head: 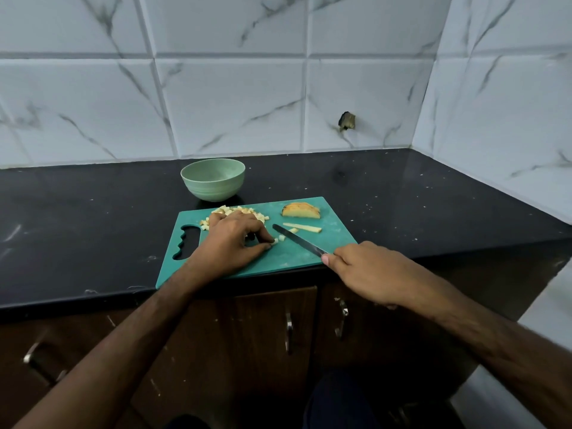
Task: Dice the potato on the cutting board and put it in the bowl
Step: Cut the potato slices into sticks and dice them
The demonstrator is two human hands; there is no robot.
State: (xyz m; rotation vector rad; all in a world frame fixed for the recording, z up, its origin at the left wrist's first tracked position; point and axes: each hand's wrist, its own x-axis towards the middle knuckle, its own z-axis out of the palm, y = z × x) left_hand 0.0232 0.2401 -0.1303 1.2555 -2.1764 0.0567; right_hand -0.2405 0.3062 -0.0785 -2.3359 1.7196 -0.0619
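A teal cutting board (288,258) lies on the black counter. My left hand (232,243) rests on the board and pinches a small potato piece (274,241) between thumb and fingertip. Behind that hand sits a pile of diced potato (244,211). A sliced potato half (301,210) stands at the board's far right, with two potato strips (302,227) just in front of it. My right hand (368,274) grips the handle of a knife (298,240), whose blade points up-left over the board toward the strips. A pale green bowl (213,179) stands behind the board and looks empty.
The black counter (93,227) runs to a tiled wall behind and a tiled corner at the right. Dark wooden cabinet doors with metal handles (288,332) are below the counter's front edge.
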